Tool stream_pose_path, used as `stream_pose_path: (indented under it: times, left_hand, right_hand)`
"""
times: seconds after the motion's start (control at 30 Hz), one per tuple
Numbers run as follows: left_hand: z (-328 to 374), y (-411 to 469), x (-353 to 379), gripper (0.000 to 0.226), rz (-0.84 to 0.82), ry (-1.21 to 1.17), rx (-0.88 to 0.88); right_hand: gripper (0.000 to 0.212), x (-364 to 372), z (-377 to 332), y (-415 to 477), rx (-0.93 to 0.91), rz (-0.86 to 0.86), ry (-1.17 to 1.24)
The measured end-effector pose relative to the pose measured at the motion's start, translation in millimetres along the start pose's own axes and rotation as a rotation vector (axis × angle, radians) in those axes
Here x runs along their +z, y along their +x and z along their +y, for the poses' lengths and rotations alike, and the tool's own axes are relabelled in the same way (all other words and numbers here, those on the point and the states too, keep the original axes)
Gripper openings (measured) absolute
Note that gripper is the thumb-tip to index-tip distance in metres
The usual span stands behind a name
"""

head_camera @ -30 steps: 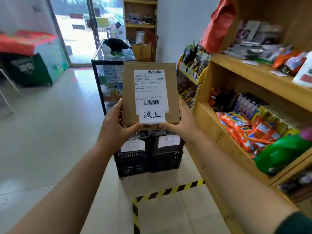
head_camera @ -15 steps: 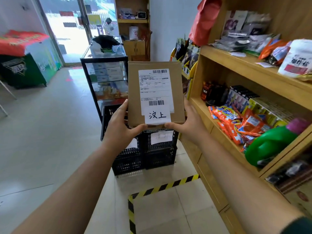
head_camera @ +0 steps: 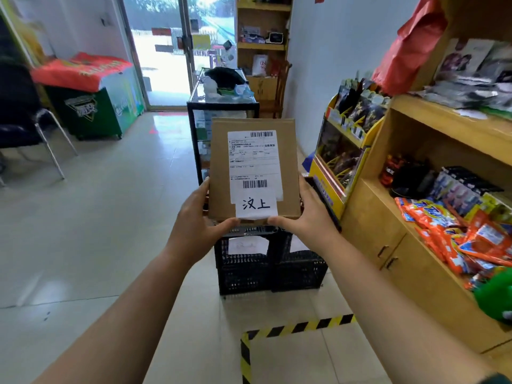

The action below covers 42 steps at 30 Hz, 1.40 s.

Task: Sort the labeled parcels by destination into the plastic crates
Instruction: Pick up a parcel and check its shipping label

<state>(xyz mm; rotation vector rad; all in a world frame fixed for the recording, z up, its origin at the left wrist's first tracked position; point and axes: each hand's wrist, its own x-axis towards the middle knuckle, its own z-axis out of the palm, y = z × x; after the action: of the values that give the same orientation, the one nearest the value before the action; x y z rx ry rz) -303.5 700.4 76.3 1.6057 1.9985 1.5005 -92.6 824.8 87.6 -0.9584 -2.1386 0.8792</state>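
I hold a flat brown cardboard parcel (head_camera: 220, 173) upright in front of me, its white shipping label and a handwritten paper tag facing the camera. My left hand (head_camera: 194, 225) grips its lower left edge and my right hand (head_camera: 310, 220) grips its lower right edge, thumbs on the front. Below and behind the parcel, two black plastic crates stand side by side on the floor: the left crate (head_camera: 243, 270) and the right crate (head_camera: 300, 270), each with a white paper tag on its front. The parcel hides their insides.
A wooden shelf unit (head_camera: 410, 256) full of goods runs along the right. A yellow snack rack (head_camera: 340, 151) stands beside it. A glass display case (head_camera: 199, 126) sits behind the crates. Yellow-black floor tape (head_camera: 293, 328) marks the tiles. A chair (head_camera: 25, 126) and a green chest (head_camera: 91, 106) are at left.
The view has swung a little to the left and back; the crates now sit lower and more central. Both hands keep the same hold on the parcel.
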Motion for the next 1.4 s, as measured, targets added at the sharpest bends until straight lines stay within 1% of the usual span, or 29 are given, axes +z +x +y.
stream_pose_path:
  times: [0.1, 0.37, 0.7, 0.83, 0.9, 0.97, 1.07, 1.13, 1.17, 1.23, 1.33, 1.4]
  left_hand:
    - [-24.9, 0.2, -17.9, 0.097, 0.018, 0.009, -0.001]
    - [-59.3, 12.2, -34.4, 0.096, 0.023, 0.022, 0.000]
    - [-71.1, 47.7, -9.8, 0.095, 0.001, 0.036, -0.019]
    - [-63.3, 79.3, 11.8, 0.093, -0.048, 0.018, -0.049]
    - [-60.0, 96.6, 26.2, 0.089, -0.079, 0.007, -0.047]
    - [-59.8, 115.0, 43.0, 0.079, -0.090, -0.003, -0.057]
    - [-61.0, 140.3, 69.4, 0.060, -0.021, -0.027, -0.117]
    - [-61.2, 156.3, 83.8, 0.054, 0.019, -0.006, -0.152]
    - [-61.8, 163.9, 89.1, 0.056, 0.028, 0.014, -0.165]
    - [-65.7, 178.6, 95.5, 0.066, 0.035, 0.068, -0.201]
    - [-71.4, 198.2, 97.9, 0.081, 0.028, 0.134, -0.253]
    - [-77.7, 210.2, 97.6, 0.081, 0.037, 0.163, -0.246]
  right_hand:
    - [0.111, 25.4, -8.6, 7.5, -0.011, -0.010, -0.018]
    - [0.113, 53.1, -15.3, 30.3, 0.004, -0.030, -0.035]
    - [0.115, 52.9, 15.1, 68.7, 0.006, -0.043, -0.009]
    - [0.114, 38.6, 36.8, 93.2, 0.015, -0.033, 0.029]
    - [0.113, 28.2, 49.4, 107.4, 0.020, -0.028, 0.049]
    - [0.108, 18.2, 65.6, 122.5, 0.018, -0.020, 0.068]
    - [0.106, 9.4, 89.1, 143.3, 0.016, -0.016, 0.080]
    - [0.108, 9.2, 102.8, 156.6, 0.017, -0.024, 0.075]
    - [0.107, 10.0, 108.7, 162.5, 0.014, -0.028, 0.087]
    - [0.105, 12.7, 118.0, 173.5, 0.009, -0.050, 0.122]
    - [0.109, 18.0, 129.5, 192.0, 0.019, -0.082, 0.152]
    - [0.110, 23.0, 133.3, 206.1, 0.026, -0.098, 0.157]
